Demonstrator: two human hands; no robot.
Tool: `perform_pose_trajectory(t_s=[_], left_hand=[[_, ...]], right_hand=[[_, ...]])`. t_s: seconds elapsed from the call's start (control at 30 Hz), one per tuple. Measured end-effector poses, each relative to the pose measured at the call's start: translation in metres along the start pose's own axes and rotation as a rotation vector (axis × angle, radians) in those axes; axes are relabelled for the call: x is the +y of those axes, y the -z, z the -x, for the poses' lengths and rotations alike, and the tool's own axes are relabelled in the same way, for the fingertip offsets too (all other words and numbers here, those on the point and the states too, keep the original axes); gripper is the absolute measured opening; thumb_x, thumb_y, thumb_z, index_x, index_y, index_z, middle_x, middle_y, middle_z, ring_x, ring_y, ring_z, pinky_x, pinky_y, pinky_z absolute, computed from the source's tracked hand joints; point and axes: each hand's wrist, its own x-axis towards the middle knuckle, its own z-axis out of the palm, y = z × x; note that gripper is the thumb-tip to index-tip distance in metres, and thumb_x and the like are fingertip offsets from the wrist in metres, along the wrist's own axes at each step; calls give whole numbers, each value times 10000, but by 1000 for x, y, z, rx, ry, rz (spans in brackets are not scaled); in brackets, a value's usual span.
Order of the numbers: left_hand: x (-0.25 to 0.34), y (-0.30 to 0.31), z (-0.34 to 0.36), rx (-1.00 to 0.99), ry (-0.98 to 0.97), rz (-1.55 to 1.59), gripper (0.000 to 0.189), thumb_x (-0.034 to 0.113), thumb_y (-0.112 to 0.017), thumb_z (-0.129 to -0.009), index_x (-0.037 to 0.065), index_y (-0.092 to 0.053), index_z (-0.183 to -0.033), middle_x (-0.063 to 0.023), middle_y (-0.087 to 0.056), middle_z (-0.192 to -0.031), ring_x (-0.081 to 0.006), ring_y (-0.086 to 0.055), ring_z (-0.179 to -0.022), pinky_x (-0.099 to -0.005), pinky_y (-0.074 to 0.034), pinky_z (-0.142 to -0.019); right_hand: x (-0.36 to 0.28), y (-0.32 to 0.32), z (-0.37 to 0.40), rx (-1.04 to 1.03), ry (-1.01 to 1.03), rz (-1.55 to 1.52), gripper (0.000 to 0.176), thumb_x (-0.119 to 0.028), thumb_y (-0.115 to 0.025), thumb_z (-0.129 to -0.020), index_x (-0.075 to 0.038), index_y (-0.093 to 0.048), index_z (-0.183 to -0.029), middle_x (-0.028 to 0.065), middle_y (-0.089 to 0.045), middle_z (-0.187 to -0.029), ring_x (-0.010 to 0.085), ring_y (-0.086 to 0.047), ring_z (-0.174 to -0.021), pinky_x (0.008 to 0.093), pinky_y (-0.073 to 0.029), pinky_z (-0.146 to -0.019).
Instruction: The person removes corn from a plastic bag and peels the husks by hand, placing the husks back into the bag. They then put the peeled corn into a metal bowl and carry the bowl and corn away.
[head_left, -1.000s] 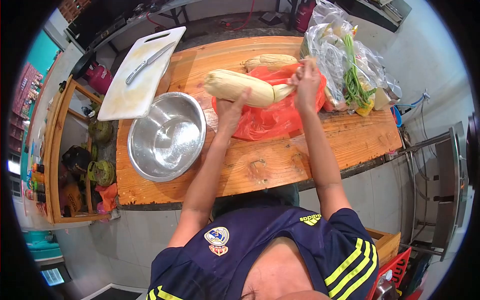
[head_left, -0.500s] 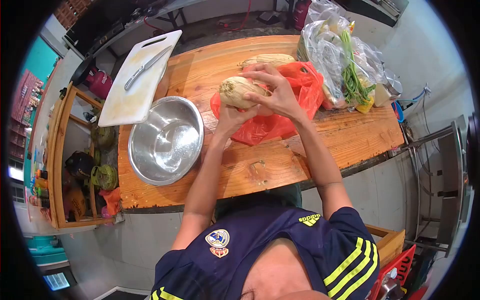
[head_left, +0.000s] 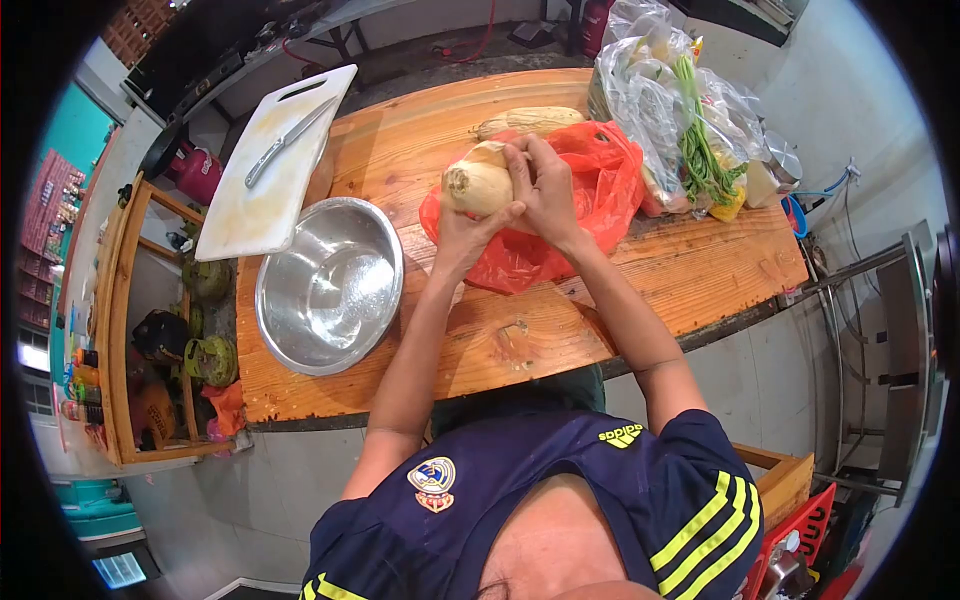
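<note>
A pale, husk-covered corn cob (head_left: 478,187) is held above the table, its round stem end facing left. My left hand (head_left: 467,238) is wrapped round it from below. On its right side my right hand (head_left: 543,190) is closed, fingers bent together on the husk. Under and behind both hands spreads an open red plastic bag (head_left: 610,165). Another husked cob (head_left: 530,122) lies on the table just beyond the bag.
A steel bowl (head_left: 330,290) stands on the wooden table (head_left: 520,345) at left. Behind it, a white cutting board (head_left: 240,205) carries a knife (head_left: 290,142). Clear plastic bags (head_left: 650,100) with green stalks (head_left: 700,160) stand at the back right.
My right hand's fingers have drawn together from a wider spread onto the cob. The cob shows a smoother, paler surface and its stem end is turned slightly more towards me.
</note>
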Motion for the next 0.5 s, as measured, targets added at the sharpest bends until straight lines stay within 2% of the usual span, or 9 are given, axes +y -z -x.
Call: perform_pose_trajectory(t_s=[0.13,0.17,0.23,0.27,0.33,0.37,0.5], left_hand=[[-8,-5,-5,16,-81,117,759,87,-797,-764,43,-320,-1352,-102,-496,-1254,-190,-545,-1134,-314,-514,-914],[-9,-7,-4,35,-136,105,772,80,-788,-770,48,-294,-1363,-109,-473,-1274,-191,-535,-1145,-314,-508,-921],[-9,-13,-3,72,-242,77,801,66,-770,-782,59,-243,-1385,-123,-428,-1312,-191,-516,-1167,-314,-497,-935],[-7,-17,0,94,-199,84,736,74,-756,-798,58,-272,-1351,-122,-439,-1296,-193,-512,-1168,-320,-484,-949],[2,-28,7,142,-106,100,606,89,-729,-829,55,-329,-1283,-120,-462,-1265,-195,-504,-1171,-332,-457,-975],[1,-30,9,180,-128,87,602,95,-728,-831,59,-323,-1274,-120,-453,-1268,-196,-494,-1178,-337,-454,-978],[1,-30,4,267,-185,37,581,82,-742,-813,65,-317,-1210,-122,-455,-1233,-190,-504,-1141,-337,-477,-942]], right_hand=[[14,1,-4,112,-196,-331,214,-167,-497,-993,-2,-538,-864,27,-527,-720,89,-481,-724,273,-406,-622],[16,1,-3,92,-221,-458,222,-179,-454,-1016,-6,-530,-899,-10,-502,-771,57,-433,-755,251,-399,-643],[6,0,-4,110,-243,-517,210,-170,-446,-1018,-9,-531,-912,-10,-503,-785,59,-431,-751,240,-399,-656],[0,0,-4,120,-255,-547,204,-165,-442,-1018,-11,-531,-919,-10,-504,-792,60,-430,-749,235,-399,-662],[-7,2,1,50,-164,-410,203,-167,-438,-1021,-16,-533,-923,-9,-508,-801,56,-435,-755,230,-403,-672],[-8,2,3,15,-118,-342,203,-168,-436,-1022,-19,-534,-925,-8,-510,-806,54,-437,-757,227,-405,-677],[5,0,4,148,-212,-555,221,-189,-416,-1031,-29,-542,-945,-2,-535,-837,63,-468,-764,234,-424,-688]])
